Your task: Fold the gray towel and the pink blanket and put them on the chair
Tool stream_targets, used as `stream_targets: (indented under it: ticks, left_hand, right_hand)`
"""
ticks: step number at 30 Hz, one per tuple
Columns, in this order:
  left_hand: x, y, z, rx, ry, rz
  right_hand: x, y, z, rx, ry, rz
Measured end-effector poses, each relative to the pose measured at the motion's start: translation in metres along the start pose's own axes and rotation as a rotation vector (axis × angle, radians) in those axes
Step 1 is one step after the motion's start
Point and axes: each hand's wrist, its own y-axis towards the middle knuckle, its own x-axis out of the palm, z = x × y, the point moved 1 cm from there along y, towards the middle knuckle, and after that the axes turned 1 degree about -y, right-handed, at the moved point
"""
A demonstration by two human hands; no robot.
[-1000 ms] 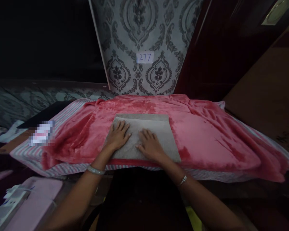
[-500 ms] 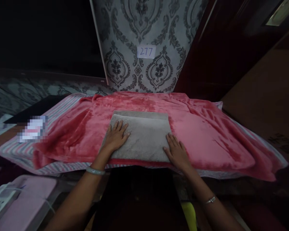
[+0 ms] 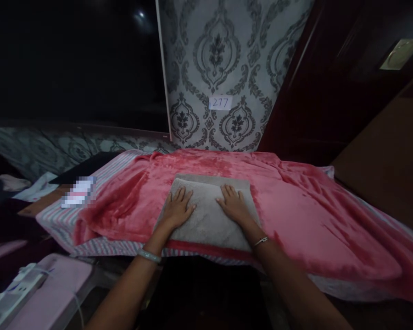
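A folded grey towel (image 3: 209,224) lies flat near the front edge of a pink plush blanket (image 3: 296,220). Its upper layer stops a little short of the layer beneath at the far side. My left hand (image 3: 177,208) rests palm down on the towel's left part, fingers spread. On the right part, near the far fold edge, my right hand (image 3: 234,204) also lies flat with its fingers apart. Neither hand grips the cloth.
A striped cloth (image 3: 57,217) shows under the blanket. A blurred-out item (image 3: 78,192) lies on its left side. Behind stand a dark screen (image 3: 72,68) and a wall with a paper marked 277 (image 3: 220,102). A power strip (image 3: 17,286) rests on a pink stool (image 3: 62,279) at lower left.
My right hand has moved from the towel's right edge inward and farther up onto its surface. My left hand stays flat on the left part. The camera view has shifted.
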Motion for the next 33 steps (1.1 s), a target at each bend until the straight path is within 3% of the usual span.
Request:
stream_targets:
  ticks: [6, 10, 17, 21, 25, 28, 30, 33]
  left_hand:
    - [-0.006, 0.008, -0.006, -0.009, -0.054, -0.033]
    - [-0.014, 0.030, -0.014, -0.023, -0.046, 0.046]
    - [0.010, 0.047, -0.030, -0.099, -0.042, 0.071]
    - [0.018, 0.051, -0.040, -0.070, -0.095, 0.100]
    - [0.020, 0.054, -0.050, -0.049, -0.161, 0.094]
    - [0.021, 0.055, -0.055, -0.039, -0.180, 0.089]
    - [0.020, 0.056, -0.056, -0.037, -0.173, 0.099]
    - [0.020, 0.058, -0.056, -0.037, -0.158, 0.111]
  right_hand:
    - [0.023, 0.003, 0.012, -0.005, -0.007, 0.032]
    - [0.022, 0.003, 0.009, -0.005, -0.003, 0.032]
    - [0.015, 0.004, 0.008, 0.031, -0.008, -0.029]
    - [0.004, 0.014, -0.023, 0.028, 0.021, -0.053]
    - [0.005, 0.026, -0.079, -0.202, 0.109, -0.066]
    - [0.014, 0.030, -0.101, -0.260, 0.146, -0.083]
    - [0.018, 0.030, -0.097, -0.250, 0.155, -0.085]
    - [0.019, 0.029, -0.066, -0.177, 0.142, -0.080]
